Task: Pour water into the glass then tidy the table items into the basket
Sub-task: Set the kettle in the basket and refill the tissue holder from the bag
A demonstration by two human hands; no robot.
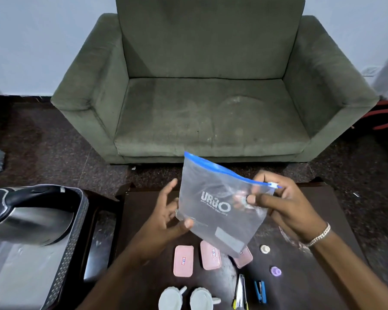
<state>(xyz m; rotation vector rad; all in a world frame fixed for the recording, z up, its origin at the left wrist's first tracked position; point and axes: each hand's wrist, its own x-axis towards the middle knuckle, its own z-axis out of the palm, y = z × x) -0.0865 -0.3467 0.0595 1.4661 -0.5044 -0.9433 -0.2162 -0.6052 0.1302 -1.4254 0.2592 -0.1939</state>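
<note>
The right hand holds a clear zip bag above the dark table. Its thumb presses on the front of the bag just below the blue seal strip, and the other fingers are curled behind the plastic, so the hand is closed on the upper right corner, near the white slider. A bracelet is on this wrist. The left hand is half open: the thumb touches the lower left edge of the bag, and the fingers are spread and loose beside it. I cannot tell if they pinch the bag from behind.

The bag hangs tilted, with the seal higher on the left side, and white letters are printed on it.

On the table below lie three pink cases, one partly covered by the bag. To the right are a small white cap and a purple cap. Near the front edge stand two white cups, then a pen and a blue clip.

At the left, well apart from the hands, the dark basket holds a steel kettle lying on its side. A green armchair stands behind the table.
</note>
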